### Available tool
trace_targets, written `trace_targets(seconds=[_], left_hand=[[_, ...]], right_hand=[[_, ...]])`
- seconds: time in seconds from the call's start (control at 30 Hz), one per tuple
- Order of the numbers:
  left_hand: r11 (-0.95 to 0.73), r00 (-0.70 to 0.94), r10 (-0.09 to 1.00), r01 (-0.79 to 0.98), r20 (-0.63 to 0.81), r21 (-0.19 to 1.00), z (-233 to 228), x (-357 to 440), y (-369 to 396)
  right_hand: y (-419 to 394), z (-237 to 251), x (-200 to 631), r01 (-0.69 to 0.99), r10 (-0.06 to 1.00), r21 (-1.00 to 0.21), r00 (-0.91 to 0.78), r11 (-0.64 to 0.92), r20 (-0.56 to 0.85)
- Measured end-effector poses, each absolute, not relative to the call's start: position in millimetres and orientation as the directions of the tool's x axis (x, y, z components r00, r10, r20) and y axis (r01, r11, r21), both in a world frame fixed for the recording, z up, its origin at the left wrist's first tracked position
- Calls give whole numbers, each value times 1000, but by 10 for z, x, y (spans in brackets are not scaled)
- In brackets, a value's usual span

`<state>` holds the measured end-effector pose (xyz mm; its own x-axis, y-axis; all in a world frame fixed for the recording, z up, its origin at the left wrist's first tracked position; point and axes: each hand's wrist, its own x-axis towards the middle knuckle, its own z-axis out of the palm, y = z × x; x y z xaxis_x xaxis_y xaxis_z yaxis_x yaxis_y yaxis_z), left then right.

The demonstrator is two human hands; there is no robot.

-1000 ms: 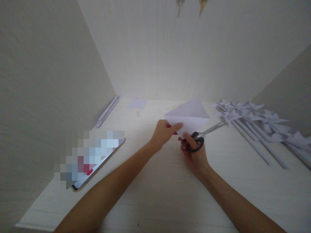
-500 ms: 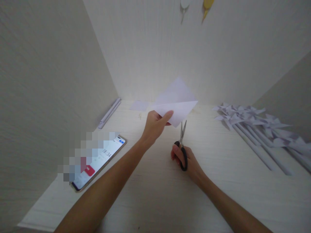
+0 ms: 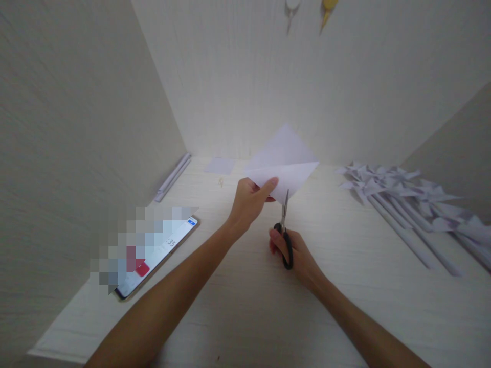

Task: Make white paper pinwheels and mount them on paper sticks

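Above the pale table [image 3: 245, 317], seen from the head camera, the left hand [image 3: 249, 204] holds a folded white paper [image 3: 286, 163] up off the surface, thumb on the near face and fingers behind, pinching its lower left corner. The paper is folded into a triangle with one flap standing up toward the back wall. Just below it, the right hand [image 3: 293, 253] grips black-handled scissors [image 3: 284, 230], fingers curled through and around the loops. The blades point up and away, and their tips meet the paper's lower edge; the blades look nearly closed, though the view is too small to be sure.

On the right side of the table lies a row of white paper pinwheels [image 3: 399, 191] on rolled paper sticks, well apart from the hands. On the left a phone [image 3: 161, 253] lies face up with its screen lit. Near the back left corner lie rolled paper sticks [image 3: 173, 176], and beside them a small paper square [image 3: 219, 165] lies flat.
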<state>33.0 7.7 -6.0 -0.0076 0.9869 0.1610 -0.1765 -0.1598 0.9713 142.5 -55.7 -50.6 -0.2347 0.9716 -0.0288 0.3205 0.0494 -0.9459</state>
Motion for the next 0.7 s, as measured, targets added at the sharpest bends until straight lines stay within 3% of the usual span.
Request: trace_targets(seconds=[0.7], left_hand=[[-170, -3, 985, -153, 172, 973, -57, 339, 71]], right_hand=[[-550, -523, 1434, 339, 970, -939, -241, 63, -22]])
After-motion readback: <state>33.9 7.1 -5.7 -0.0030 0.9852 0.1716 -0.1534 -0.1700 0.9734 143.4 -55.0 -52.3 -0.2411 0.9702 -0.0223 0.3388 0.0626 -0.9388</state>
